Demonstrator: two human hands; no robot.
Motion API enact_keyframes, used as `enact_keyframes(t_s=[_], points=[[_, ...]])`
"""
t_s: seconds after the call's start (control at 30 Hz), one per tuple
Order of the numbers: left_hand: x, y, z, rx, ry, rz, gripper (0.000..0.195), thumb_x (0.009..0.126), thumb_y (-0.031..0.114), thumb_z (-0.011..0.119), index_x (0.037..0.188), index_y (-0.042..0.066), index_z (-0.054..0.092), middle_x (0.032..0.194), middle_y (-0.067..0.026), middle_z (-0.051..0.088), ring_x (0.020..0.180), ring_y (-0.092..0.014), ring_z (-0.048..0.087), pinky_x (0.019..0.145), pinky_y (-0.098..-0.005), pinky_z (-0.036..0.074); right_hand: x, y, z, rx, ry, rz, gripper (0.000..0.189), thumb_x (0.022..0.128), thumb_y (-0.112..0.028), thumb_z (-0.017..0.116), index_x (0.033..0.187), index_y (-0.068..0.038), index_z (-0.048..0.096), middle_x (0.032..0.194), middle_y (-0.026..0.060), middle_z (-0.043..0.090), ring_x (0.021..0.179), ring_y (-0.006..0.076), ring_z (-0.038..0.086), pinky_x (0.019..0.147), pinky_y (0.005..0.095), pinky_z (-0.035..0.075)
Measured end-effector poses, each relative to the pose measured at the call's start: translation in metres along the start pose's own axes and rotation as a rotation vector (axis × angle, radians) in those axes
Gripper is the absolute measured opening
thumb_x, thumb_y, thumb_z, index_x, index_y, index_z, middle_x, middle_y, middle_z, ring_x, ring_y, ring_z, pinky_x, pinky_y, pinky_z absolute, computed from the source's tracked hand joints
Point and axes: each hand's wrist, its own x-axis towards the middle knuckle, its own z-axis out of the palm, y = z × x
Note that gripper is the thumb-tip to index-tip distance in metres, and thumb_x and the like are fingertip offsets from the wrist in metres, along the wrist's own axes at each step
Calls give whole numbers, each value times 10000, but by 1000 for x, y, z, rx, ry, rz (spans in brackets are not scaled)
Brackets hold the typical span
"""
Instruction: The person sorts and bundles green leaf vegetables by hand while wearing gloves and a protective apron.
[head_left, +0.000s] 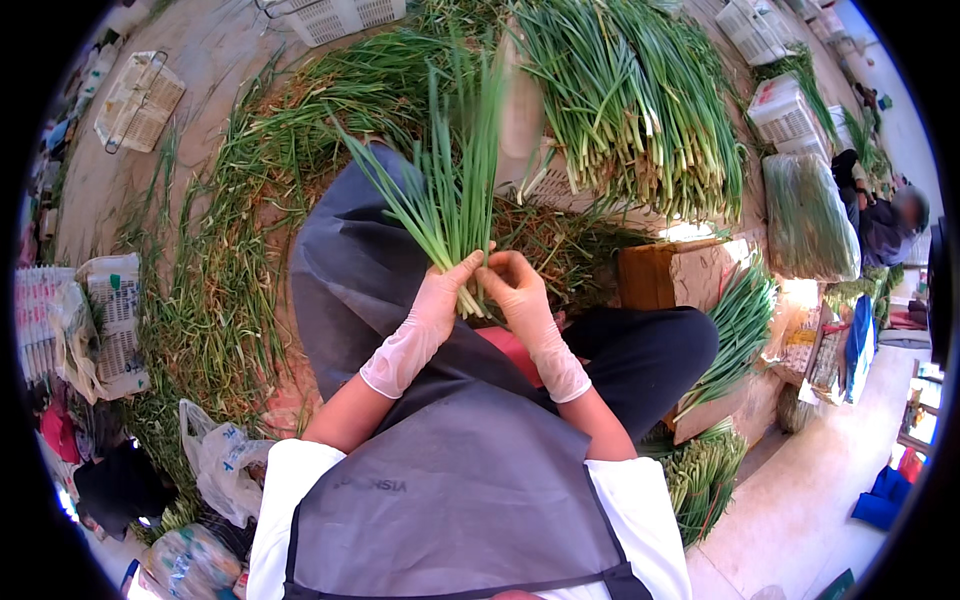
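Note:
My left hand (438, 294), in a thin translucent glove, grips a small bunch of green chive-like stalks (452, 191) by their pale lower ends. The leaves fan upward and away from me, blurred at the tips. Close against it, my right hand (519, 291), gloved the same way, has thumb and forefinger pinched at a stalk on the bunch's right edge. The pinched part is mostly hidden behind the fingers. Both hands are above my lap, over a dark grey apron (465, 495).
A large heap of stalks (637, 112) lies on a crate ahead right. Loose leaf scraps (217, 292) cover the floor leftward. A cardboard box (675, 274) and tied bundles (705, 476) stand right. White plastic baskets (140, 101) sit farther out. Another person (889, 225) is at far right.

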Motion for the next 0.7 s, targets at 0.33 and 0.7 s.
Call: enact_keyframes(t_s=[0.33, 0.7], points=[[-10, -2, 4, 1, 60, 51, 310, 865, 192, 659, 1129, 36, 616, 843, 12, 596, 730, -98, 537, 635, -247, 464, -10, 0, 6, -3, 191, -125, 96, 869, -75, 630, 850, -22, 552, 726, -32, 540, 634, 39, 477, 573, 201, 409], [-11, -9, -11, -99, -28, -2, 239, 873, 131, 638, 1090, 38, 604, 936, -35, 639, 789, -132, 603, 690, -238, 494, -11, 6, 4, -690, 65, -583, 145, 822, -51, 659, 887, -35, 531, 745, 25, 569, 636, 95, 542, 568, 268, 452]])
